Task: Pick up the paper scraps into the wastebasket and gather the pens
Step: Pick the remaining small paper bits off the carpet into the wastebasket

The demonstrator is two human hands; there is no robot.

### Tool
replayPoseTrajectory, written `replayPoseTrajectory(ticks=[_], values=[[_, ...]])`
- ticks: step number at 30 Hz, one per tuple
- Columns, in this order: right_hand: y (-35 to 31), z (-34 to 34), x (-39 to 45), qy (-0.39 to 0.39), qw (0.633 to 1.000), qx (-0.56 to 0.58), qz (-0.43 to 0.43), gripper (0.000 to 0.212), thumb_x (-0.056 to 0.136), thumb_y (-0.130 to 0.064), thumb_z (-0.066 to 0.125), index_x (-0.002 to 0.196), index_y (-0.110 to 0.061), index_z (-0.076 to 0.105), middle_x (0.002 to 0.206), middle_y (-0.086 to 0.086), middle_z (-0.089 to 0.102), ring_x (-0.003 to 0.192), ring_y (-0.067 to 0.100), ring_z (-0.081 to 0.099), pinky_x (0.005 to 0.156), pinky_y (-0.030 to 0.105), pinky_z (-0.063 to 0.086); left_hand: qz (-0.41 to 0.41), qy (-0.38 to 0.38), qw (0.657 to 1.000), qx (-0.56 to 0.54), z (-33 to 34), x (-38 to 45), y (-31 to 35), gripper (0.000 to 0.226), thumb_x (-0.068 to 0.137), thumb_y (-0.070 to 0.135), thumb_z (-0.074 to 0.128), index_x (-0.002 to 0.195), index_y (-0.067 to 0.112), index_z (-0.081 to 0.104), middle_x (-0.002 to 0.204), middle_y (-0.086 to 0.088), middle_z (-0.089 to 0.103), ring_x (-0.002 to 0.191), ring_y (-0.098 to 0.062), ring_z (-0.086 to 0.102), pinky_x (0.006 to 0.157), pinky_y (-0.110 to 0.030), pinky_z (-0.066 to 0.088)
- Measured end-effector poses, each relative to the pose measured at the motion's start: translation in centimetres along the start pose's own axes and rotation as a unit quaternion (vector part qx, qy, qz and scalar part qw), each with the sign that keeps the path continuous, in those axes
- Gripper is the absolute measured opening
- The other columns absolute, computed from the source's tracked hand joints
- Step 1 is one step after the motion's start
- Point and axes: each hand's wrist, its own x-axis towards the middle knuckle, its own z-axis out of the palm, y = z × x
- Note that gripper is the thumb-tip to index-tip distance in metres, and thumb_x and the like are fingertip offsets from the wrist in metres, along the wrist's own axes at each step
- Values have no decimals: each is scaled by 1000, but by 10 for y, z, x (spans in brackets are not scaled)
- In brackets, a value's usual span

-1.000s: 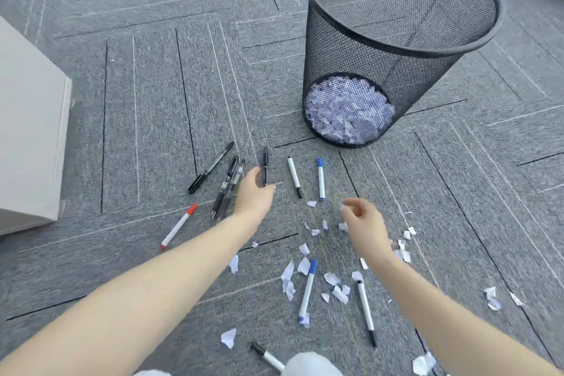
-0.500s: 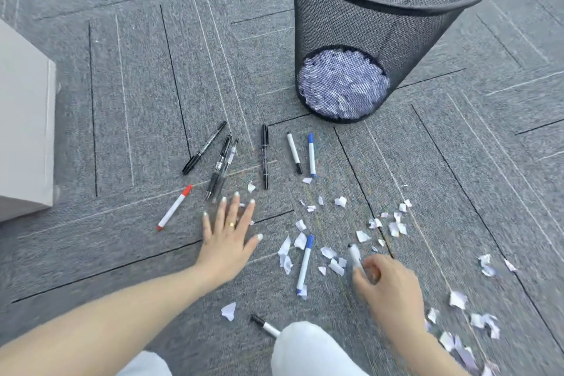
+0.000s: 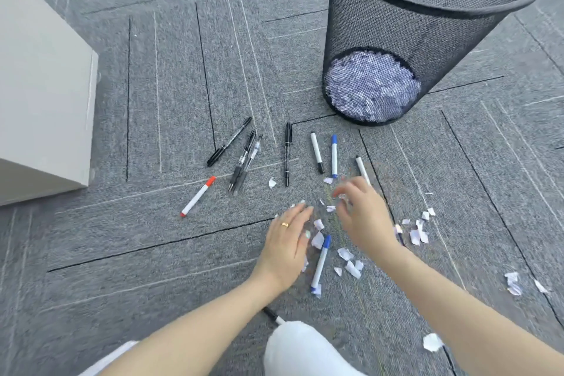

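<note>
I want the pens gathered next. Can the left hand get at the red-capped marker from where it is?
Probably yes: the left hand lies flat and empty, and only bare carpet separates it from the red-capped marker.

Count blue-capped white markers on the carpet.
2. One blue-capped white marker lies before the black mesh wastebasket; the second blue-capped marker between the left hand and right hand. Hands may hide more.

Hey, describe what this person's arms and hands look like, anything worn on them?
Both forearms are bare, no sleeves in view. The left hand wears a gold ring and has pale, light-painted nails. The right hand is motion-blurred; no jewellery visible on it.
</note>
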Motion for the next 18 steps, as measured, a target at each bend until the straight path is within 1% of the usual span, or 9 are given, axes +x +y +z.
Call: replayPoseTrajectory(ticks=[1,3,5,6,8,11,14,16,18], values=[[2,6,-15,-15,998,-24,-55,21,73,-4,67,89,-16,63,100,2,60,78,20,57,72,35,47,-9,34,999,14,-6,0,-7,41,93,12,37,132,17,48,144,3,37,135,-13,28,113,-32,19],[11,16,-49,-42,985,-84,-142,34,62,-9,74,88,-26,60,102,-3,58,86,23,58,76,32,38,-1,69,995,70,-20,-7,-26,34,87,1,43,111,15,64,125,-1,54,117,-20,47,100,-31,30],[20,22,-75,-77,973,-106,-191,40,61,-18,75,93,-35,58,106,-7,57,95,19,50,80,32,31,38,74,986,142,-36,-21,-48,28,84,10,43,100,18,65,106,1,58,99,-17,53,88,-32,37],[23,24,-82,-93,968,-113,-202,44,61,-19,77,96,-37,59,108,-7,56,97,17,47,81,32,29,64,57,980,177,-44,-31,-59,26,84,19,42,100,21,61,100,4,56,93,-12,52,83,-31,42],[26,28,-89,-111,961,-133,-218,48,59,-20,80,100,-37,63,110,-8,50,98,17,44,82,33,28,104,-18,966,235,-55,-55,-81,24,82,34,40,102,29,52,96,11,50,85,-5,49,78,-24,46],[26,31,-89,-111,950,-166,-240,39,59,-24,83,92,-34,65,108,-10,45,97,16,43,82,32,28,116,-114,947,277,-61,-90,-104,36,79,52,39,108,31,48,98,15,48,81,2,54,75,-15,49],[25,30,-83,-97,943,-174,-265,22,71,-28,73,87,-31,57,98,-12,56,93,13,43,80,29,28,119,-137,946,269,-54,-104,-115,36,80,53,37,107,32,50,99,15,44,79,4,55,72,-12,49],[19,26,-74,-86,943,-174,-269,6,82,-31,54,87,-31,51,88,-15,61,87,11,47,77,28,27,131,-127,949,258,-47,-100,-114,24,83,48,38,99,33,48,93,16,46,75,4,51,68,-11,47],[9,21,-60,-75,963,-138,-218,11,84,-36,44,86,-31,54,82,-17,64,79,10,55,76,27,26,146,-122,946,264,-40,-92,-106,11,85,41,37,89,33,43,84,17,47,68,3,50,61,-9,42]])
